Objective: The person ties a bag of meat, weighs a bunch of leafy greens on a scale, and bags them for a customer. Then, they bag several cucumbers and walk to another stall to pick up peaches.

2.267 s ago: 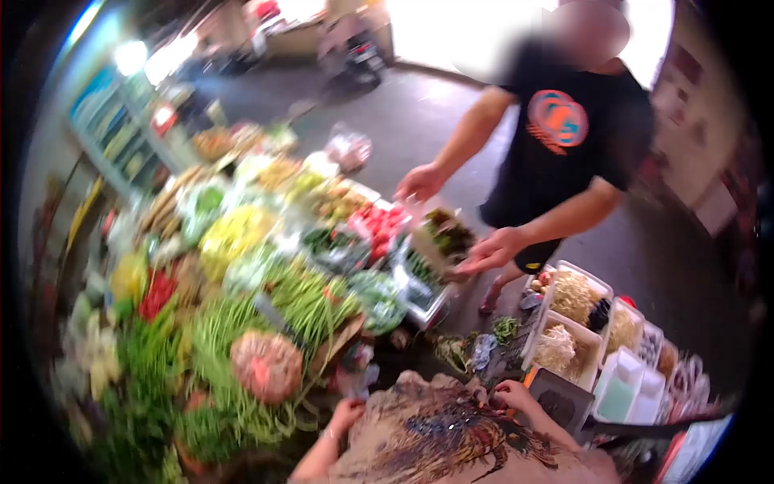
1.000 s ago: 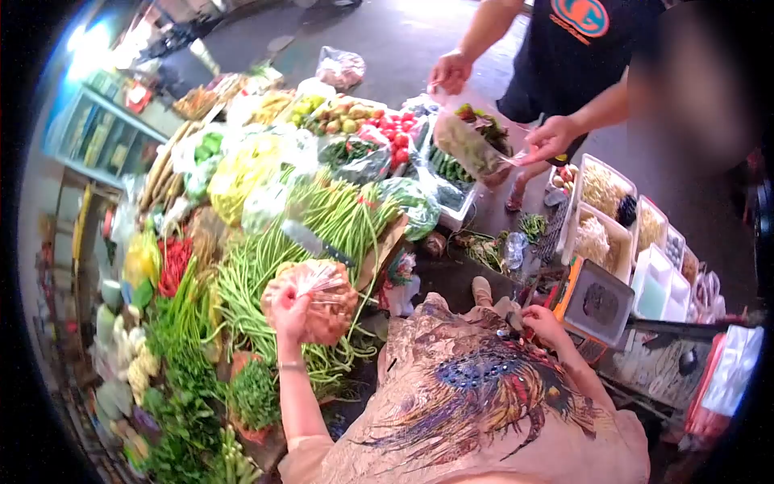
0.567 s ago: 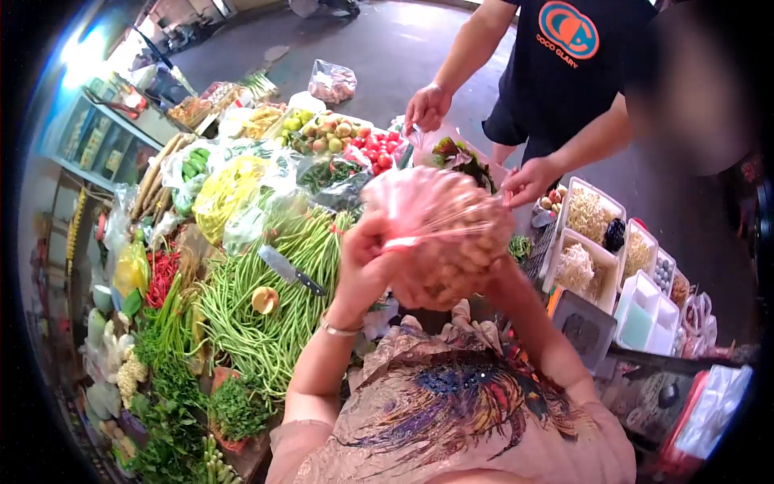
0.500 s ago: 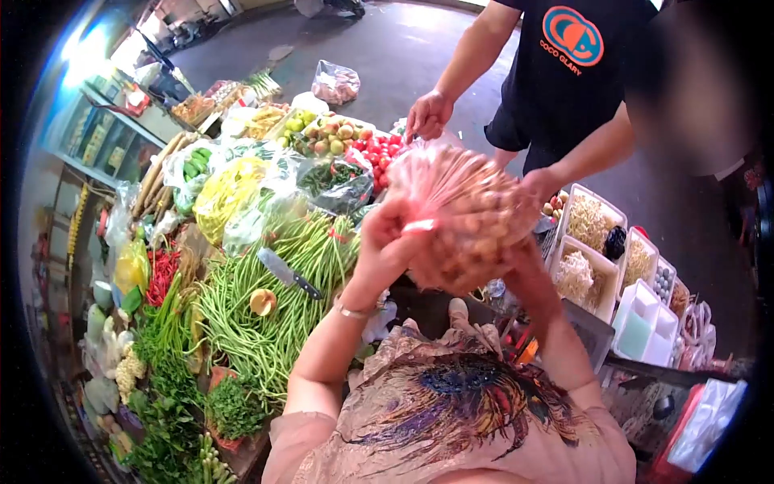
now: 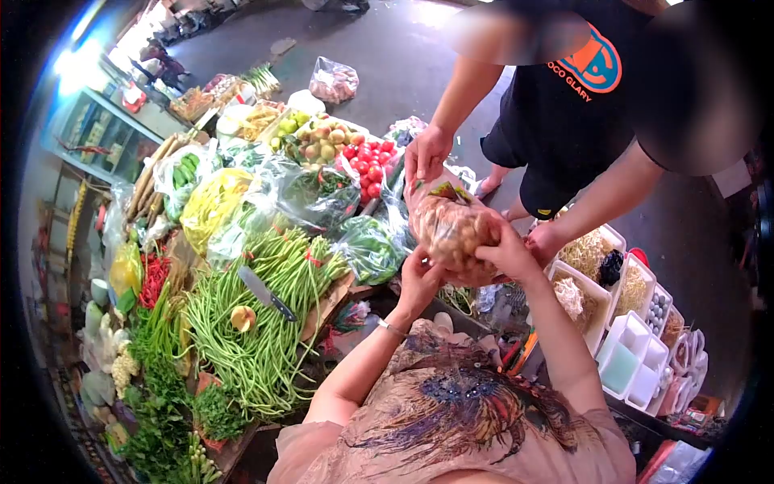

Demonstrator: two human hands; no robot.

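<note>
A pinkish see-through plastic bag (image 5: 453, 234) full of small, round, tan items hangs in front of me; I cannot make out their kind. At its lower left edge, the fingers of my left hand (image 5: 421, 280) pinch the plastic. My right hand (image 5: 509, 252) grips the bag's right side, thumb and fingers closed on it. Facing me, another person in a black T-shirt (image 5: 556, 121) has one hand (image 5: 429, 153) at the bag's top and the other hand (image 5: 546, 240) close to its right side. A dark green and yellow patch shows near the top of the bag.
Green long beans (image 5: 258, 331) cover the stall on my left, with a knife (image 5: 266, 294) lying on them. Tomatoes (image 5: 371, 168) and bagged greens (image 5: 367, 248) lie beyond. White trays (image 5: 633, 355) line the right.
The bag has come lower and turned, its pink gathered top no longer facing me. My left hand has moved from its neck to its lower edge; my right hand now holds its right side.
</note>
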